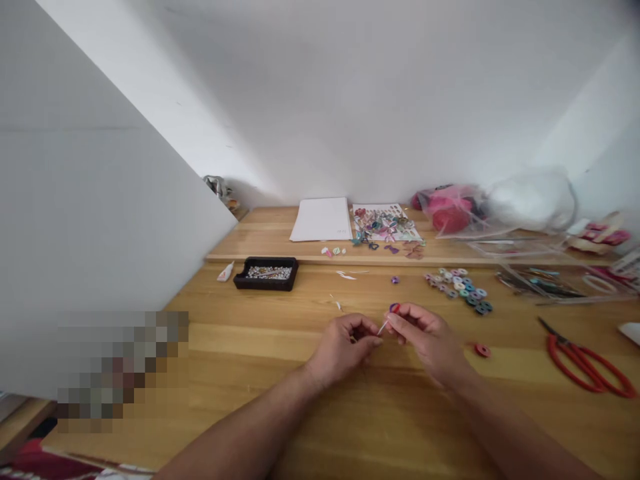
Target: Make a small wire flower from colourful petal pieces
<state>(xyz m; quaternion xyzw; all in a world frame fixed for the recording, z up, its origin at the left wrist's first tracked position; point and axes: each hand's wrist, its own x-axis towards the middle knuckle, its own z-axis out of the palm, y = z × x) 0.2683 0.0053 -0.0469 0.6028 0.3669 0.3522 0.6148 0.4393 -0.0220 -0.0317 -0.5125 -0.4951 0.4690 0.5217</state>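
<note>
My left hand is closed in a pinch on the end of a thin white strip. The strip runs across to my right hand, which grips a small red-and-purple piece between thumb and fingers. What kind of piece it is I cannot make out. Both hands are close together just above the wooden table. To the right of my right hand lies a red spool. A small purple item rests beyond the hands, and white scraps lie ahead of my left hand.
A black tray of small beads stands left, beside a white glue bottle. Several thread spools cluster at the right, near red-handled scissors. White paper and colourful bows occupy the raised back ledge, with plastic bags farther right.
</note>
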